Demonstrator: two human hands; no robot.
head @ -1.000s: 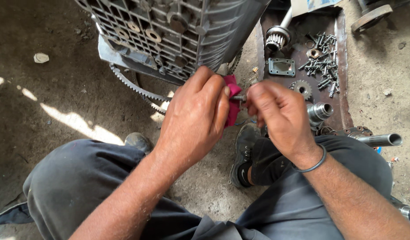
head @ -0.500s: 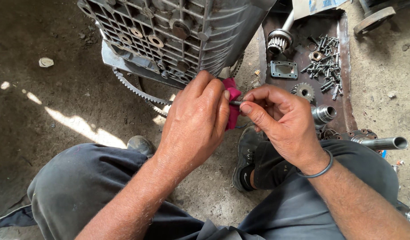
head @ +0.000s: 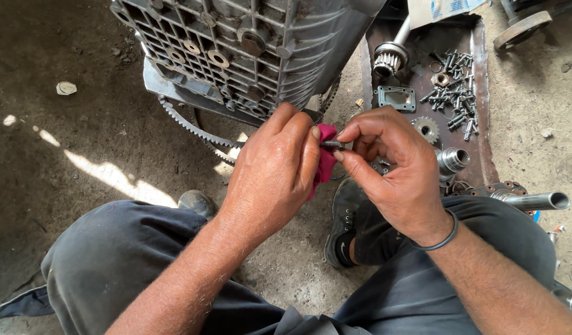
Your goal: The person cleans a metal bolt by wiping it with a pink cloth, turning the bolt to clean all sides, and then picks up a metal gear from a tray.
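dirt floor (head: 81,155), ribbed grey casing (head: 249,56), rusty tray (head: 478,155) of bolts (head: 453,102). left hand (head: 270,180) closed on pink rag (head: 325,158), right hand (head: 394,170) pinching small bolt (head: 331,144) between both hands. best twisted slowly, rag tight around threads.

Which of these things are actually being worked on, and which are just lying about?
In hand:
left hand wraps pink rag
right hand pinches small bolt

Lying about:
ribbed metal casing
rusty tray
loose bolts
small gear
splined shaft
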